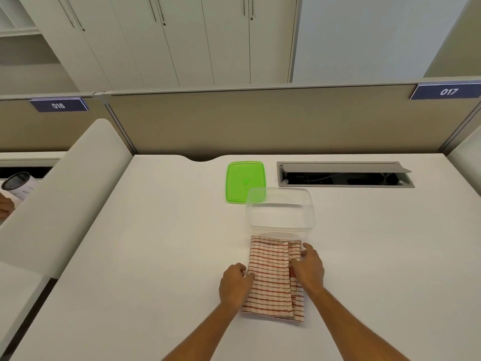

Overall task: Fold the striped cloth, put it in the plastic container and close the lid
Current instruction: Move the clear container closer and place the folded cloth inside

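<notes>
A red-and-white striped cloth (270,277) lies folded into a long narrow rectangle on the white surface (156,256), its far short edge touching or just short of the near wall of a clear rectangular plastic container (281,212). The container stands open and upright with nothing visible inside it. Its bright green, flat plastic lid (243,179) lies on the surface just behind and to the left of it, and the container's far left corner overlaps the lid's near right corner in this view.

The left hand (234,282) rests at the cloth's left edge, fingers curled and pinching the fabric near the middle of that side. The right hand (308,269) lies on the right part of the cloth, thumb and fingers curled round a folded flap that runs lengthwise along that side. Both bare forearms reach in from the bottom of the view.

Beyond the container, a grey cable hatch (343,174) is set into the surface with its flap raised, and dark cables show within. A beige partition (260,121) runs along the far edge, carrying blue number plates reading 016 (58,105) and 017 (448,91). Pale cabinets (182,40) stand behind it. At the far left, past a white side divider (65,183), a white cylindrical object with a dark mesh end (17,185) is partly visible.
</notes>
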